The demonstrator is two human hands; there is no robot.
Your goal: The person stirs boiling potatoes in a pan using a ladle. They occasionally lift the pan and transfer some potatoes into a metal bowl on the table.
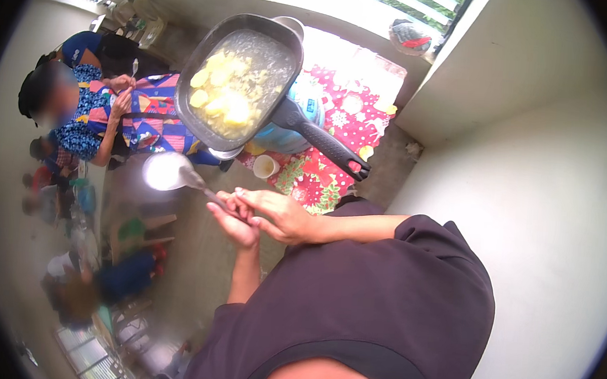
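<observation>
A long-handled metal spoon or ladle (166, 172), its bowl washed out by glare, is held out left of and below the pan. My left hand (237, 230), palm up, supports the handle from beneath. Fingers of my right hand (280, 217) close on the same handle from above, touching the left. Beyond my hands is a deep, dark square pan (182, 94) with a black handle (327, 146) pointing toward me. Yellow food pieces (205, 79) sit in bubbling liquid (271, 50) inside it. What supports the pan is mostly hidden; a blue rounded object (310, 97) shows beneath.
A table with a red holiday-print cloth (340, 123) carries a white cup (266, 167). Across from me at left stands a person in a patterned apron (151, 105), holding a small utensil (135, 67). More people (72, 289) are behind. A pale wall (521, 168) bounds the right.
</observation>
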